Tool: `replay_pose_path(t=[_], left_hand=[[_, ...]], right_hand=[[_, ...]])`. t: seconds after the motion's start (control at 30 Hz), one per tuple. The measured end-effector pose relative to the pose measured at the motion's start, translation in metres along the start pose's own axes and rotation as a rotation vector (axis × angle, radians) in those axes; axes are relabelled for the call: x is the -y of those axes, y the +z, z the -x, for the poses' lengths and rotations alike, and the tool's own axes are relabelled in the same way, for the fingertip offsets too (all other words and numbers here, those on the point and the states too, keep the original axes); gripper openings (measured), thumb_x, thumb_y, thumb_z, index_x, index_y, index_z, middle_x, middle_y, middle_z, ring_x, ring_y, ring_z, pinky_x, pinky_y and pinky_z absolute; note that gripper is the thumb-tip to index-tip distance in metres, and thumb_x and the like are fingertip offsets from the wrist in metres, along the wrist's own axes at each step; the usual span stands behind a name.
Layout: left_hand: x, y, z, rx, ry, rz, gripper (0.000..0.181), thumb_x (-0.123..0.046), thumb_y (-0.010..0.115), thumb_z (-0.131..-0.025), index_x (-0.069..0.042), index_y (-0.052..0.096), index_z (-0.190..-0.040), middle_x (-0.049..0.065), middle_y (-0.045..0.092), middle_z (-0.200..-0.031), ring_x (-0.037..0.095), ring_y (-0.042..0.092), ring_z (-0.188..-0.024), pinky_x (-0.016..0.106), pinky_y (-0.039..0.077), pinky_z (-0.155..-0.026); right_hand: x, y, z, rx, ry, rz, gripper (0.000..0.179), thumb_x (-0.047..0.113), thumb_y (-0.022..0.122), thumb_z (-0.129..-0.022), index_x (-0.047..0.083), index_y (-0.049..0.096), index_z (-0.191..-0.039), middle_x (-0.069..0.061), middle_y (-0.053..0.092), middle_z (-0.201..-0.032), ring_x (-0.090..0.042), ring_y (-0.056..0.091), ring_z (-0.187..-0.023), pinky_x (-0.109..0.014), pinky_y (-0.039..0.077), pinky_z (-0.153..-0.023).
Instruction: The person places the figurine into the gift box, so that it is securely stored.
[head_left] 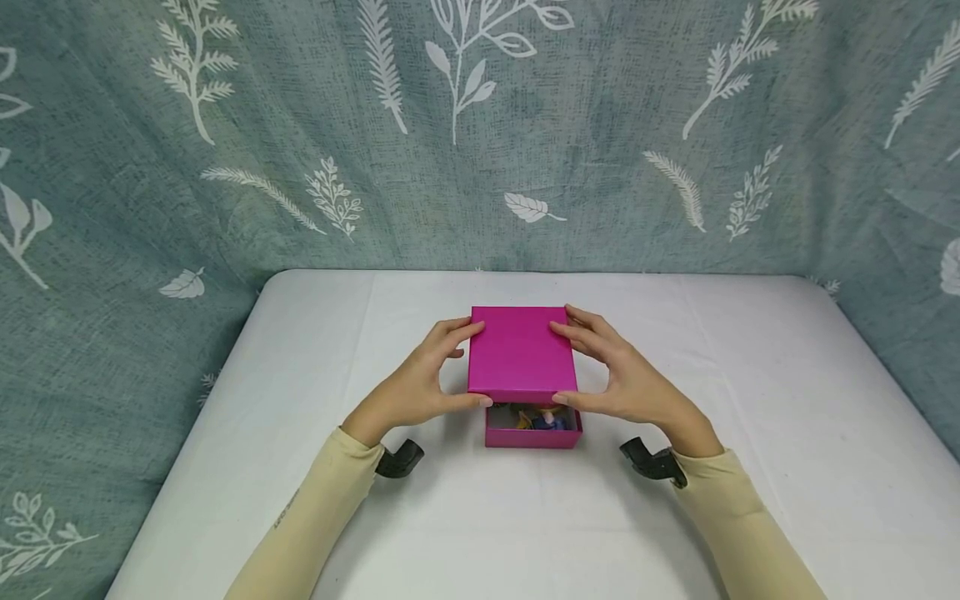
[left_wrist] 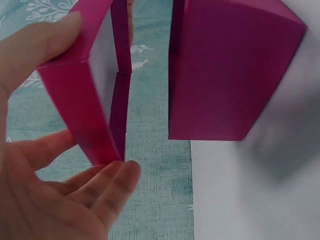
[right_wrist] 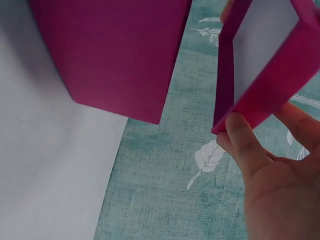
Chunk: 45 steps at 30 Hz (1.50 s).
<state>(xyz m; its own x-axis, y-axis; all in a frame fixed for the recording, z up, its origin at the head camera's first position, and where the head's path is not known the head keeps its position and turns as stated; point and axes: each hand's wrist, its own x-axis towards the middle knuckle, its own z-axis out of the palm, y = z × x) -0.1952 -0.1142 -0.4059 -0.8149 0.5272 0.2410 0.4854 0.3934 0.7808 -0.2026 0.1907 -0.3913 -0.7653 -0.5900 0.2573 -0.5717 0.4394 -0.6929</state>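
A magenta box lid [head_left: 522, 354] is held level above the matching box base [head_left: 532, 439], with a gap between them in both wrist views. My left hand [head_left: 420, 375] grips the lid's left side, thumb at the near corner and fingers along the far part. On the other side, my right hand [head_left: 630, 379] grips the lid the same way. The lid's pale inside [right_wrist: 267, 37] shows in the right wrist view. Inside the base, at its near edge, small figures [head_left: 546, 418] in blue and orange-brown are partly visible; the lid hides the remainder.
The box stands on a table with a white cloth [head_left: 300, 533]. A blue-green curtain [head_left: 480, 208] with white leaf prints hangs behind and beside it. Dark wrist mounts [head_left: 400, 458] protrude near both sleeves.
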Motion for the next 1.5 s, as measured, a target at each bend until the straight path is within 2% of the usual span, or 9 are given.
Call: replay_pose_path(t=[0.13, 0.3, 0.53, 0.73, 1.0, 1.27, 1.5], left_hand=[[0.003, 0.003, 0.000, 0.058, -0.037, -0.083, 0.090, -0.034, 0.083, -0.079, -0.012, 0.035, -0.151, 0.008, 0.032, -0.151, 0.024, 0.043, -0.134, 0.043, 0.041, -0.111], [0.003, 0.007, 0.000, 0.099, -0.080, -0.152, 0.092, -0.041, 0.083, -0.077, -0.013, 0.036, -0.151, 0.008, 0.033, -0.149, 0.024, 0.038, -0.139, 0.043, 0.040, -0.111], [0.002, 0.007, 0.000, 0.129, -0.087, -0.189, 0.092, -0.039, 0.084, -0.076, -0.011, 0.037, -0.150, 0.010, 0.036, -0.145, 0.027, 0.043, -0.135, 0.043, 0.043, -0.109], [0.003, 0.011, 0.000, 0.156, -0.090, -0.188, 0.093, -0.039, 0.086, -0.075, -0.009, 0.037, -0.148, 0.010, 0.038, -0.142, 0.023, 0.045, -0.132, 0.039, 0.044, -0.108], [-0.007, 0.020, 0.000, 0.171, -0.108, -0.174, 0.094, -0.040, 0.084, -0.076, -0.010, 0.036, -0.150, 0.008, 0.037, -0.141, 0.022, 0.046, -0.131, 0.036, 0.045, -0.106], [-0.014, 0.024, 0.002, 0.194, -0.132, -0.209, 0.093, -0.040, 0.083, -0.077, -0.009, 0.034, -0.150, 0.009, 0.036, -0.142, 0.026, 0.047, -0.131, 0.037, 0.045, -0.106], [-0.016, 0.028, 0.004, 0.204, -0.159, -0.247, 0.095, -0.037, 0.085, -0.076, -0.006, 0.034, -0.149, 0.011, 0.035, -0.142, 0.023, 0.048, -0.127, 0.035, 0.046, -0.105]], right_hand=[[-0.004, 0.002, 0.000, 0.041, 0.033, 0.048, 0.085, 0.026, 0.085, -0.076, 0.006, 0.043, -0.148, -0.015, 0.025, -0.157, -0.034, 0.041, -0.138, -0.051, 0.041, -0.108], [-0.006, 0.003, 0.000, 0.107, 0.079, 0.113, 0.087, 0.033, 0.085, -0.076, 0.007, 0.043, -0.147, -0.018, 0.024, -0.156, -0.037, 0.037, -0.139, -0.057, 0.040, -0.107], [-0.006, 0.004, -0.001, 0.143, 0.099, 0.133, 0.088, 0.036, 0.084, -0.076, 0.008, 0.043, -0.148, -0.018, 0.026, -0.154, -0.036, 0.038, -0.137, -0.054, 0.043, -0.105], [-0.005, 0.002, 0.001, 0.155, 0.114, 0.146, 0.087, 0.040, 0.084, -0.076, 0.011, 0.044, -0.147, -0.018, 0.028, -0.153, -0.037, 0.040, -0.135, -0.055, 0.043, -0.104], [-0.002, -0.009, 0.009, 0.203, 0.119, 0.126, 0.087, 0.035, 0.085, -0.076, 0.011, 0.043, -0.147, -0.017, 0.030, -0.149, -0.039, 0.054, -0.123, -0.056, 0.046, -0.101], [-0.007, -0.008, 0.011, 0.262, 0.144, 0.124, 0.088, 0.038, 0.084, -0.077, 0.012, 0.040, -0.148, -0.019, 0.028, -0.149, -0.041, 0.052, -0.123, -0.057, 0.047, -0.098], [-0.005, -0.005, 0.010, 0.267, 0.135, 0.166, 0.092, 0.036, 0.087, -0.072, 0.012, 0.040, -0.148, -0.017, 0.030, -0.148, -0.036, 0.046, -0.128, -0.055, 0.047, -0.100]])
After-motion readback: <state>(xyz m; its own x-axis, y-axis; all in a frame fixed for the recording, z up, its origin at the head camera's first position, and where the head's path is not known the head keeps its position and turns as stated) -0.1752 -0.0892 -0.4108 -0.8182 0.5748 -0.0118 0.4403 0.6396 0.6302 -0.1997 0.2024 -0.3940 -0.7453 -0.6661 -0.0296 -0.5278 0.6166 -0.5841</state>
